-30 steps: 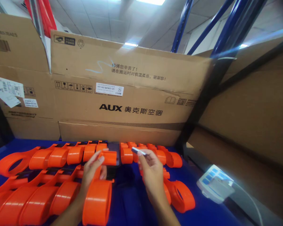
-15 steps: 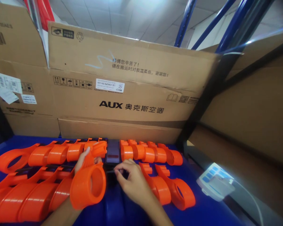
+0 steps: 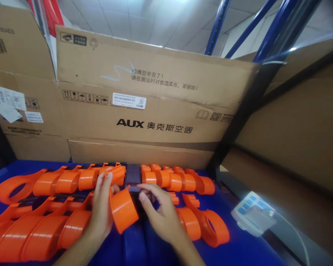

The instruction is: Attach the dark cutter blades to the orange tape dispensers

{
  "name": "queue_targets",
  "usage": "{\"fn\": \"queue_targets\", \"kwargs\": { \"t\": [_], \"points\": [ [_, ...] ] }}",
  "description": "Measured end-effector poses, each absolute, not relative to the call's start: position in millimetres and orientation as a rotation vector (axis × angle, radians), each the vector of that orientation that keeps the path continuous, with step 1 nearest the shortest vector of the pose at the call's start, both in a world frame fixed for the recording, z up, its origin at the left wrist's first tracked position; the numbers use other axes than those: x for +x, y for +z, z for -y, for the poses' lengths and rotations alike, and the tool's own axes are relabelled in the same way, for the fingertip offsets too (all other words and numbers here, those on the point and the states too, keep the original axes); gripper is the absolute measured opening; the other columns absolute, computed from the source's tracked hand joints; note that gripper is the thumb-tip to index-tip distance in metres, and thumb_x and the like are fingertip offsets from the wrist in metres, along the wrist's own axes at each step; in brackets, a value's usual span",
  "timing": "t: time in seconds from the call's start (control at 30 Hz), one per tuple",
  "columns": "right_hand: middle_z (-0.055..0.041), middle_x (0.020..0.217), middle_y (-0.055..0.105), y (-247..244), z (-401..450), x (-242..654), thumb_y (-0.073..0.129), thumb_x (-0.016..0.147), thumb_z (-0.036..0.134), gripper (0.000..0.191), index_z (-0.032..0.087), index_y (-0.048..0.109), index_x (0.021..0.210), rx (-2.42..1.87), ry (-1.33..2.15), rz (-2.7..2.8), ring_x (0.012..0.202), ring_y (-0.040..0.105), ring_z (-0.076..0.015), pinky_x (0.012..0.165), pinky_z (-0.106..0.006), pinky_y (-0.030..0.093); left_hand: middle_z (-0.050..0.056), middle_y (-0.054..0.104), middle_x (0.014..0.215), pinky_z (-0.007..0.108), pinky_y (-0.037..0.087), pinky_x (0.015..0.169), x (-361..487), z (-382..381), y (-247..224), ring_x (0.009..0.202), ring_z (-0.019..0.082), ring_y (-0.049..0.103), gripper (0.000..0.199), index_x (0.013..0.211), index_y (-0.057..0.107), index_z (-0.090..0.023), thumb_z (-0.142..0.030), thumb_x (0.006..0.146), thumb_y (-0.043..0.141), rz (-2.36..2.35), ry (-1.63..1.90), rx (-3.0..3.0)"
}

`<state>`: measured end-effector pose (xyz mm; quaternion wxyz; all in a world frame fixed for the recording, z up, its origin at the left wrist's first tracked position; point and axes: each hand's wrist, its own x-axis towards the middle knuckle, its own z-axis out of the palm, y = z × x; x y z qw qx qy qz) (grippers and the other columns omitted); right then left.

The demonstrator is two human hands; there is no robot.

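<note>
Gripping orange ring-ended plastic holder (image 3: 124, 211) in L hand (image 3: 100, 214), lower ctr. of frame, ring tilted. Poised w/ R hand (image 3: 162, 212) nr. dark tray (image 3: 133, 173), thumb & index close; can't tell if pinching anything. Could twist or slip, given hold above heavier-looking ring; could knock neighbouring orange holders (image 3: 191, 222), lower R, w/ wrist so near.

Plain glossy orange rings (image 3: 184, 182), solid blue tabletop (image 3: 161, 251), brown cardboard (image 3: 155, 107) with black print (image 3: 130, 123).
</note>
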<state>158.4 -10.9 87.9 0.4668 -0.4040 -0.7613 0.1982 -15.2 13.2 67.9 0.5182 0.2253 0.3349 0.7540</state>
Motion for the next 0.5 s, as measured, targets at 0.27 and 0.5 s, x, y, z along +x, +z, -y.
{"fn": "queue_targets", "kwargs": {
  "t": [0.27,0.5],
  "points": [
    [-0.0101,0.125,0.071,86,17,158,0.066,0.087,0.021,0.050,0.023,0.059,0.137,-0.768,0.190,2.005,0.112,0.068,-0.0273,0.099,-0.041,0.055,-0.010,0.058,0.063,0.019,0.038,0.038,-6,-14,49,0.038,0.010,0.046,0.057,0.120,0.045,-0.034,-0.066,0.081,0.072,-0.965,1.682,0.728],
    [-0.0094,0.116,0.075,90,14,172,0.062,0.087,0.020,0.039,0.022,0.065,0.126,-0.798,-0.006,1.768,0.103,0.073,-0.0277,0.091,-0.041,0.059,-0.006,0.061,0.064,0.018,0.038,0.038,-8,-15,50,0.037,0.009,0.046,0.049,0.110,0.052,-0.027,-0.070,0.086,0.060,-0.943,1.453,0.891]
  ]
}}
